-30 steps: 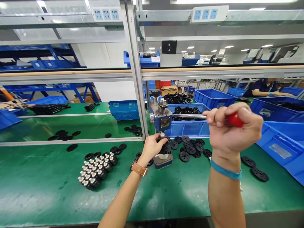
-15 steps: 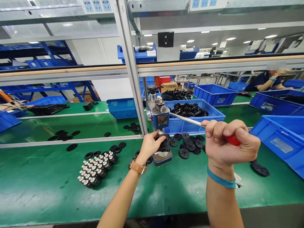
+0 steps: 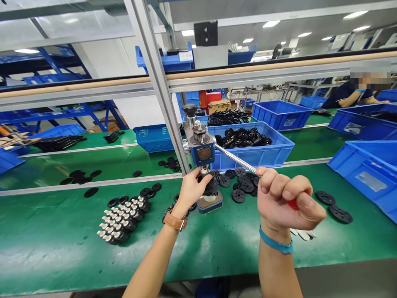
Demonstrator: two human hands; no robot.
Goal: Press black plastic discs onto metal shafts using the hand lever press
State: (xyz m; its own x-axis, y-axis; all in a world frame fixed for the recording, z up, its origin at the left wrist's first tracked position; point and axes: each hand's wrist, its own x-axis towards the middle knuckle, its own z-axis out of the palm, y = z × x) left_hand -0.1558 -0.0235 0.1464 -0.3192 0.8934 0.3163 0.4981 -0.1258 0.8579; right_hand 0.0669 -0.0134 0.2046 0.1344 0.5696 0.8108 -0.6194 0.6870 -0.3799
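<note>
A hand-operated bench press [image 3: 203, 154] with a blue head stands on the green table. My right hand [image 3: 287, 198] is closed round the red knob [image 3: 293, 203] of its steel lever [image 3: 235, 158], which slopes down toward me. Under the ram, my left hand [image 3: 194, 188] has thumb and fingers about a black part [image 3: 211, 188] with a white tip on the press base [image 3: 210, 205]; the fingers partly hide it. Black discs [image 3: 238, 195] with holes lie right of the press. At left stand rows of black parts with white stems [image 3: 122, 219].
Behind the press sits a blue bin [image 3: 254, 159] of black wheel-like parts. Another blue bin [image 3: 369, 174] stands at the right, near two loose black discs [image 3: 340, 214]. A metal post [image 3: 158, 82] rises just left of the press. A person [image 3: 350, 97] sits across the tables.
The lever slopes down more steeply, and my right hand has come lower with it. My left hand stays at the black part under the ram. The whole view has shifted slightly.
</note>
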